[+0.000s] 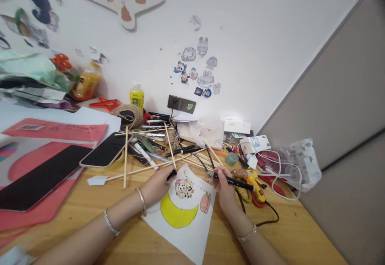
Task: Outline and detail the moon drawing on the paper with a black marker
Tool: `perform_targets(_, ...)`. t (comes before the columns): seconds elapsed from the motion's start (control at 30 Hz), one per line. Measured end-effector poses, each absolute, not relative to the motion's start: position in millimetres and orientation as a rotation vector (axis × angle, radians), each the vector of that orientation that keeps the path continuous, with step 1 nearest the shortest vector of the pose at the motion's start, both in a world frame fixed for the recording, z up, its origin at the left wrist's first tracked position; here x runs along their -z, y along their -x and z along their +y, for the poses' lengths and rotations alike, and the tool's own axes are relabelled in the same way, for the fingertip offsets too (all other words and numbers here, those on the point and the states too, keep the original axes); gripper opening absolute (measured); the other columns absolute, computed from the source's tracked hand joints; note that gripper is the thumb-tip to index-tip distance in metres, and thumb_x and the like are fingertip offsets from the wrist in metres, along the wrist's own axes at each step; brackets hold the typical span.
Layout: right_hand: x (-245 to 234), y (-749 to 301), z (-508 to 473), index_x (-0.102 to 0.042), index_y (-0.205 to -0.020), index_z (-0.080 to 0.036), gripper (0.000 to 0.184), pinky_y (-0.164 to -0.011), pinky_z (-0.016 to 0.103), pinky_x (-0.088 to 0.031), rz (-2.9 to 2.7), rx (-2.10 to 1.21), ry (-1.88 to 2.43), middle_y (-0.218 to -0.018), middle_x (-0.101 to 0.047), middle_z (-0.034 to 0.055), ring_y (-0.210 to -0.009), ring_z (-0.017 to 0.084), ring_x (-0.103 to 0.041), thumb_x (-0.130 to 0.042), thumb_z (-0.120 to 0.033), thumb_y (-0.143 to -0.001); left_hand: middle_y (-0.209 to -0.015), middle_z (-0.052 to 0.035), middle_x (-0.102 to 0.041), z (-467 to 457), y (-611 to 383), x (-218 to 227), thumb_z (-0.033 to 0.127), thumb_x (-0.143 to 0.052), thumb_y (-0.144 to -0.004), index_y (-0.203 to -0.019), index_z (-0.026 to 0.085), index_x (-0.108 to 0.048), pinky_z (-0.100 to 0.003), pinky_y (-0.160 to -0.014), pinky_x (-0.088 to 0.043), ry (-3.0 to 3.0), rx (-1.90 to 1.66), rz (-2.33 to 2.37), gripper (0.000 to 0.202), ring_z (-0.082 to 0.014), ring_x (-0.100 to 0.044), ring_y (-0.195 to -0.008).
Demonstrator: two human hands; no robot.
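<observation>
- The black marker (240, 183) was gripped between the fingers of the right hand (226, 192), its tip aimed leftward near the paper's upper right edge; whether the sheet was touched could not be told.
- A small dark object (172, 174) was pinched in the left hand (157, 186); its kind could not be made out.
- The paper's left edge was partly covered by the left hand, and its lowest end was cut off by the frame.
- The white paper (189, 241) was laid on the wooden table (135, 245), between the hands.
- A yellow crescent (179, 217) was outlined darkly, with a pale cartoon figure (184, 188) drawn above and a pink figure (205, 203) at the right.
</observation>
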State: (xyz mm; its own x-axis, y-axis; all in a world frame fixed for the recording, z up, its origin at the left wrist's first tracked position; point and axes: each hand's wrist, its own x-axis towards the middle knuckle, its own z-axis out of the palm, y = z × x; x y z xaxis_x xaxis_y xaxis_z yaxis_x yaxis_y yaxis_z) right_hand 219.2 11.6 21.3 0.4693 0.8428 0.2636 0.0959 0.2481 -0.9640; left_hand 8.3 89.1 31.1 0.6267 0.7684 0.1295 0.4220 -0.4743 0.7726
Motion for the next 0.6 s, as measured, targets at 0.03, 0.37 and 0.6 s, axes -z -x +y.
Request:
perform_targets(0.03, -21, -220, 12, -0.048, -0.076, -0.022, 0.022, -0.047, 0.024, -0.035, -0.968, -0.644, 1.215, -0.057, -0.048, -0.0047, -0.048, 0.012, -0.045, -0.050, -0.042, -0.082, -0.080, -0.0014, -0.058, 91, -8, -29, 0.007, -0.041, -0.068, -0.078, 0.019, -0.050, -0.026, -0.070, -0.042, -2.140, -0.582, 0.920, 0.018, -0.0177, -0.052, -0.081)
perform_targets(0.37, -17, -224, 9, -0.057, -0.099, -0.022, 0.028, -0.068, 0.030, -0.046, -1.137, -0.533, 1.257, -0.091, -0.060, 0.0035, -0.079, 0.019, -0.056, -0.062, -0.037, -0.075, -0.072, 0.0014, -0.050, 92, -13, -20, 0.001, -0.042, -0.058, -0.073, 0.017, -0.046, -0.023, -0.062, -0.035, -2.198, -0.505, 0.995, 0.023, -0.0142, -0.048, -0.069)
perform_targets(0.6, -23, -218, 3, -0.060, -0.078, -0.020, 0.017, -0.058, 0.028, -0.042, -1.204, -0.717, 1.210, -0.060, -0.053, -0.0017, -0.056, 0.015, -0.050, -0.052, -0.035, -0.081, -0.068, 0.0040, -0.047, 81, -15, -25, 0.005, -0.045, -0.056, -0.076, 0.018, -0.047, -0.021, -0.057, -0.033, -2.191, -0.369, 0.857, 0.024, -0.0123, -0.044, -0.063)
